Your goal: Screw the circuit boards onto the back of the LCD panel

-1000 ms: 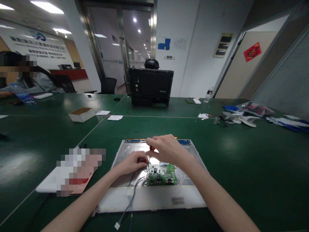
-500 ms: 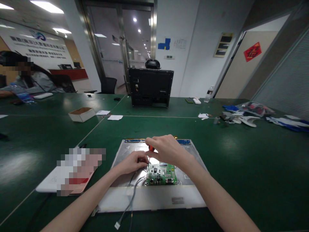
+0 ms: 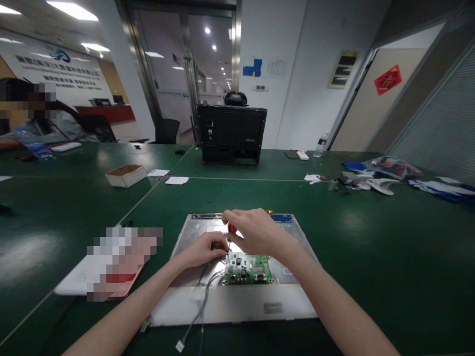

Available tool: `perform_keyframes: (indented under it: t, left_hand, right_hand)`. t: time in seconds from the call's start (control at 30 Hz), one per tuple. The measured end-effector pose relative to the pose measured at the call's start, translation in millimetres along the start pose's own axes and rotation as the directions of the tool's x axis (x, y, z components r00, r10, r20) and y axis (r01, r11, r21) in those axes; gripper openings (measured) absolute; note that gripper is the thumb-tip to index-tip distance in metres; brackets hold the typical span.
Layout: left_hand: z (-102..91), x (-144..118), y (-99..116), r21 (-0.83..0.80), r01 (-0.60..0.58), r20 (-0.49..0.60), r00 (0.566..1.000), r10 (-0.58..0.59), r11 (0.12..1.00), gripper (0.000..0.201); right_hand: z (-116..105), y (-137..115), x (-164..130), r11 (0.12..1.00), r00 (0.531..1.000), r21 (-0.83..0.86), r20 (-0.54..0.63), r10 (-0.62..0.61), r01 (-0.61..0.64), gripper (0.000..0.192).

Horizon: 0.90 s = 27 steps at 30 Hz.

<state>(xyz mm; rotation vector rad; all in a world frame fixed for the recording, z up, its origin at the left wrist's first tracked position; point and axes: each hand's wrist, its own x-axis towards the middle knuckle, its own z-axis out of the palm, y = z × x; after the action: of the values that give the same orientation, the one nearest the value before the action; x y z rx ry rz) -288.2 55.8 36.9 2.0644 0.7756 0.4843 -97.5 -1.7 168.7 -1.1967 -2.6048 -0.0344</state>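
Note:
A silver display panel (image 3: 289,301) lies flat on the green table, back side up. On it sits a small green circuit board (image 3: 249,269). My right hand (image 3: 254,230) grips a screwdriver with a red handle (image 3: 232,228), held upright with its tip at the board's upper left corner. My left hand (image 3: 206,248) is pinched around the lower shaft of the screwdriver, next to the board. Grey wires (image 3: 202,306) run from the board off the panel's front edge and end in a white connector.
A flat white and pink object (image 3: 107,274) lies left of the panel. A black monitor housing (image 3: 232,133) stands at the table's far side. A cardboard box (image 3: 126,175), papers and a heap of parts (image 3: 374,175) lie farther off. A person sits at far left.
My right hand has shifted slightly to the left over the screwdriver handle. The left hand and the board stay where they were.

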Motion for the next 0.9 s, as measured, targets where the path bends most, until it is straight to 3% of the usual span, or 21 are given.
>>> perform_keyframes:
  t: [0.47,0.67,0.9]
  left_hand:
    - [-0.5,0.3,-1.8,0.023,-0.012,0.001,1.000,0.012,1.000,0.011]
    - [-0.7,-0.4,2.3,-0.010,0.017,0.008,1.000,-0.017,1.000,0.010]
    - [-0.4,0.0,0.5,0.033,-0.008,-0.004,1.000,0.008,0.999,0.012]
  right_hand:
    - [-2.3,-0.7,-4.5,0.998,0.998,0.042,0.035,-0.046,0.044,0.020]
    - [0.1,-0.2,-0.4,1.000,1.000,-0.026,0.013,0.006,-0.006,0.013]
    - [-2.1,-0.2,-4.2,1.000,1.000,0.000,0.003,-0.003,0.003,0.021]
